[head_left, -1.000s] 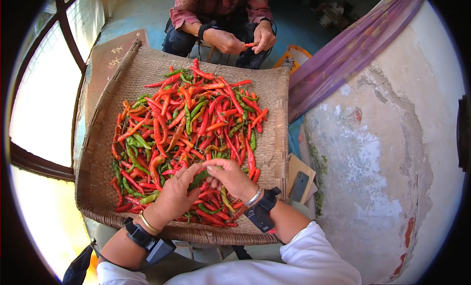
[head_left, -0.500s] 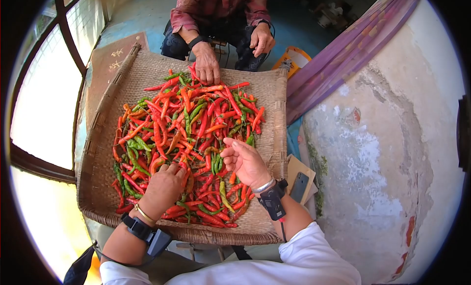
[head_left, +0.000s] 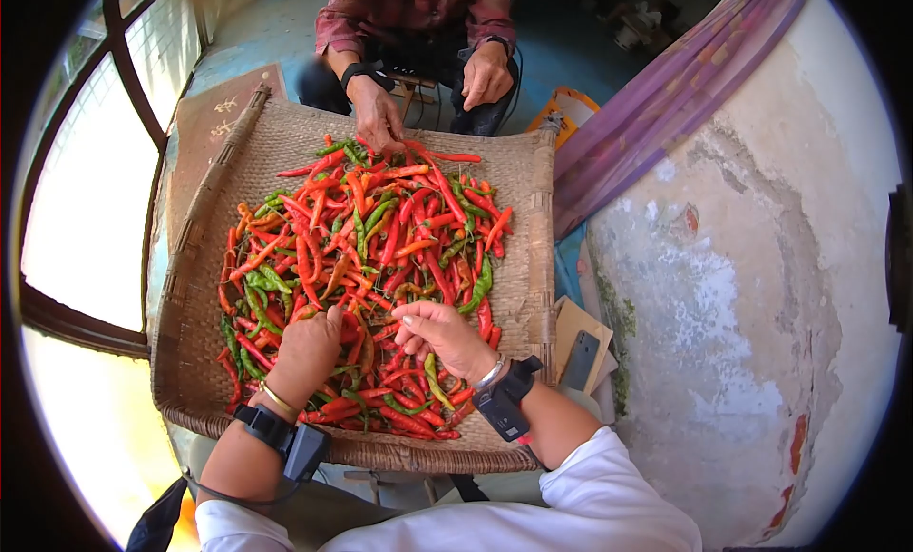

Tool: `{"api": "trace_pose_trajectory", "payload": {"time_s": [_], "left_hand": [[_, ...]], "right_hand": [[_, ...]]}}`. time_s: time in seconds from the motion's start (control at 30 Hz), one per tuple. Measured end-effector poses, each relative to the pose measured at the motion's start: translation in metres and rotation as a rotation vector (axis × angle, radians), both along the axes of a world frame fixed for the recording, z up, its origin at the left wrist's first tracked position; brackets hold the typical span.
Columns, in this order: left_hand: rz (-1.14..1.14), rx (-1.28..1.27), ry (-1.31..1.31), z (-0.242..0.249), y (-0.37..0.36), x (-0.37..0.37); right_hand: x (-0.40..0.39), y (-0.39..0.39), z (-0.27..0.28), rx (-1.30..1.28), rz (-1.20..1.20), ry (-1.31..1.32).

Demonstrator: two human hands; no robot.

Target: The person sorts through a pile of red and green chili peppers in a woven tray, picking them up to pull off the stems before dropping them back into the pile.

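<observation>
Red and green chili peppers (head_left: 385, 224) lie heaped in the middle of a woven bamboo tray (head_left: 528, 333). Each looks light, firm but bendable, with glossy skin likely to slip and thin stems that could snap; a gentle pinch just below the stem should suit best. The left hand (head_left: 309, 350) dips into the near side of the heap, its fingertips hidden, so grip cannot be told. The right hand (head_left: 447, 338) hovers beside it, fingers curled; whether they pinch anything is unclear.
</observation>
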State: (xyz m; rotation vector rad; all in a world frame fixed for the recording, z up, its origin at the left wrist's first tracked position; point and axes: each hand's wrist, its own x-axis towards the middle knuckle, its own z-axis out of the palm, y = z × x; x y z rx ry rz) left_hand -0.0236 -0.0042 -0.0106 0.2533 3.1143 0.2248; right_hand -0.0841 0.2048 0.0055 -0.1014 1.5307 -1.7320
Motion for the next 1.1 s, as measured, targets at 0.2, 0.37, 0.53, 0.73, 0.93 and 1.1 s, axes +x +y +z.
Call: {"api": "trace_pose_trajectory", "payload": {"time_s": [0.2, 0.37, 0.53, 0.73, 0.93, 1.1], "left_hand": [[0.088, 0.177, -0.074, 0.0, 0.002, -0.005], [0.01, 0.563, 0.271, 0.031, 0.014, -0.004], [-0.077, 0.837, 0.235, 0.034, 0.022, 0.002], [-0.185, 0.897, 0.268, 0.033, 0.023, 0.001], [-0.151, 0.933, 0.166, 0.031, 0.022, 0.005], [0.041, 0.745, 0.11, 0.017, 0.01, 0.0]], "right_hand": [[0.008, -0.006, -0.006, 0.064, 0.066, 0.026], [0.015, -0.013, -0.01, 0.145, 0.149, 0.079], [0.022, -0.014, -0.009, -0.063, 0.065, -0.139], [0.021, -0.01, -0.002, -0.352, -0.13, -0.261], [0.013, -0.006, -0.004, -0.197, -0.133, -0.262], [-0.016, 0.007, 0.002, -0.027, -0.111, -0.107]]}}
